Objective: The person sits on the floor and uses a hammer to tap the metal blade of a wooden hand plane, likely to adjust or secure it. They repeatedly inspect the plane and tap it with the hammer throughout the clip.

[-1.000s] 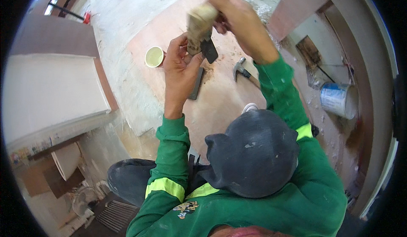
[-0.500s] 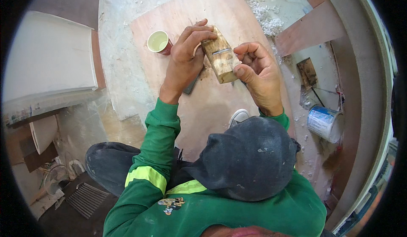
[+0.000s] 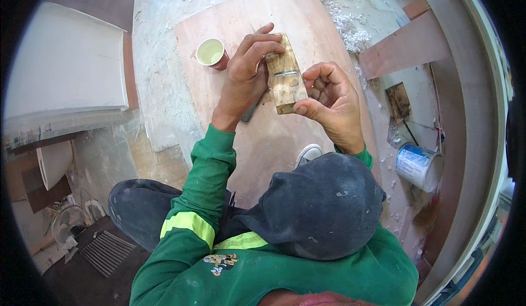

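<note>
A small wooden hand plane (image 3: 284, 89) is held up between my hands, its flat sole turned up. A thin metal blade edge (image 3: 285, 73) shows in the slot across the sole. My left hand (image 3: 247, 67) grips the plane's far end and left side, fingers over the top. On the right edge and near corner, my right hand (image 3: 331, 95) pinches it between thumb and fingers, the other fingers curled. Partly hidden below my left wrist, a dark grey flat block (image 3: 250, 112) lies on the plywood sheet (image 3: 263, 158).
A paper cup (image 3: 212, 53) with pale liquid stands on the plywood, left of my left hand. White shavings (image 3: 350, 35) litter the floor at far right. A blue-and-white can (image 3: 418, 166) lies on the right near a stained wooden piece (image 3: 398, 102). My shoe (image 3: 309, 153) rests on the plywood.
The plane has turned slightly in my hands, so its sole shows flatter and its near end face shows less. My right thumb has shifted left along the near corner.
</note>
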Action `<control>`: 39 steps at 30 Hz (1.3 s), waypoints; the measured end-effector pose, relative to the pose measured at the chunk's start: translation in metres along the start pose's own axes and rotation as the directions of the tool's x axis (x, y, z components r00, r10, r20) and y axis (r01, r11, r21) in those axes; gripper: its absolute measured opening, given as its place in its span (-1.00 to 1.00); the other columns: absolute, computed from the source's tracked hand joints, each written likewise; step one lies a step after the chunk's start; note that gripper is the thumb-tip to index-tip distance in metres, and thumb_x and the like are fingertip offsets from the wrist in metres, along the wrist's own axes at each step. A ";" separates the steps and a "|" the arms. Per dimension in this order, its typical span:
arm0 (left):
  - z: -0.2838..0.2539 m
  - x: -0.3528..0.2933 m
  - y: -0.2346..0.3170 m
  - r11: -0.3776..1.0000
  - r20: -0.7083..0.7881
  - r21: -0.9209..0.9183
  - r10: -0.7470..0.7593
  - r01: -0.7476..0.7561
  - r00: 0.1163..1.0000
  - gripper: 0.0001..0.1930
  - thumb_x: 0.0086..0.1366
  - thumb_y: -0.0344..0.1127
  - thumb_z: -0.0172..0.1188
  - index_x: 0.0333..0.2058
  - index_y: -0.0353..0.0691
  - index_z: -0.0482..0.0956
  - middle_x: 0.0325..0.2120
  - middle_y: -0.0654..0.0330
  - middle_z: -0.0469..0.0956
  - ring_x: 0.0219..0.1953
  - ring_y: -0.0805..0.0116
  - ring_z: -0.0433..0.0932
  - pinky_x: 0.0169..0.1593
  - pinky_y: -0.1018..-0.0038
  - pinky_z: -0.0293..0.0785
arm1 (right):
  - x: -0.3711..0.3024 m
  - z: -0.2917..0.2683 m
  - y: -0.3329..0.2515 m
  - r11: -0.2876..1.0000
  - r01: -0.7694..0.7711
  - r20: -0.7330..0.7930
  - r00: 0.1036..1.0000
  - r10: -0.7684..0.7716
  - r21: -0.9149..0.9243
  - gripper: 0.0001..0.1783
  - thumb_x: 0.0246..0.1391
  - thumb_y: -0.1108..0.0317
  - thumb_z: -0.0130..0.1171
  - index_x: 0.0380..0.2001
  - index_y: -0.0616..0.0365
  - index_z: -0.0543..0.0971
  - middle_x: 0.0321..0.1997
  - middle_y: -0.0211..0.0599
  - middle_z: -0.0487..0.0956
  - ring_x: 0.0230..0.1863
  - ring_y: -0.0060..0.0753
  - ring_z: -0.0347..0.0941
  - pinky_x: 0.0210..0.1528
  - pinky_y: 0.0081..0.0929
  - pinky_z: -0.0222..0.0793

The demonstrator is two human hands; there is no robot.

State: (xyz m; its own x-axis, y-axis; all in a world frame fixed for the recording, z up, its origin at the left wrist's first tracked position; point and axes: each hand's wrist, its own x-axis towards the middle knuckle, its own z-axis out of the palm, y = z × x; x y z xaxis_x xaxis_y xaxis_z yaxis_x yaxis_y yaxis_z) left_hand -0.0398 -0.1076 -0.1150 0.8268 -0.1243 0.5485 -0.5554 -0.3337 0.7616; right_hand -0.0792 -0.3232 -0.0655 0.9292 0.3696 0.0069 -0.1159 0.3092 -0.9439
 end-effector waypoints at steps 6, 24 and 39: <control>0.006 0.000 0.006 0.999 -0.050 -0.028 -0.040 0.039 0.998 -0.54 0.17 -0.87 0.14 -0.05 -0.24 0.63 0.09 0.04 0.63 0.42 -0.10 0.47 0.38 0.19 0.56 | 0.000 0.000 0.002 1.000 -0.011 -0.020 1.000 0.012 0.022 -0.38 0.05 0.50 0.62 0.09 0.23 0.46 -0.06 -0.33 0.53 0.04 -0.49 0.57 0.14 -0.49 0.64; 0.014 -0.003 0.004 0.991 -0.028 -0.087 -0.105 0.102 0.994 -0.57 0.17 -0.79 0.31 -0.02 -0.24 0.61 0.09 0.05 0.63 0.38 -0.04 0.51 0.37 0.21 0.56 | 0.003 -0.001 0.004 0.998 -0.001 -0.062 0.998 0.005 0.059 -0.41 0.07 0.49 0.61 0.07 0.22 0.46 -0.03 -0.35 0.50 0.02 -0.56 0.57 0.15 -0.56 0.66; 0.007 0.003 0.007 0.999 -0.042 0.050 0.006 -0.004 0.999 -0.57 0.18 -0.80 0.24 -0.03 -0.20 0.63 0.12 0.06 0.61 0.41 -0.09 0.48 0.37 0.16 0.59 | 0.001 -0.001 0.003 1.000 0.008 -0.035 0.999 -0.007 0.028 -0.37 0.05 0.53 0.60 0.10 0.21 0.44 -0.05 -0.36 0.48 0.01 -0.56 0.54 0.15 -0.55 0.61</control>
State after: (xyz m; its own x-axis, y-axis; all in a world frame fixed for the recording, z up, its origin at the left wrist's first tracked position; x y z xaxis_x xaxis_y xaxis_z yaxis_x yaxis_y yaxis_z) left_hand -0.0408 -0.1163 -0.1105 0.8192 -0.0867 0.5669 -0.5532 -0.3796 0.7415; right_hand -0.0786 -0.3232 -0.0683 0.9416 0.3368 0.0020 -0.1182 0.3362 -0.9343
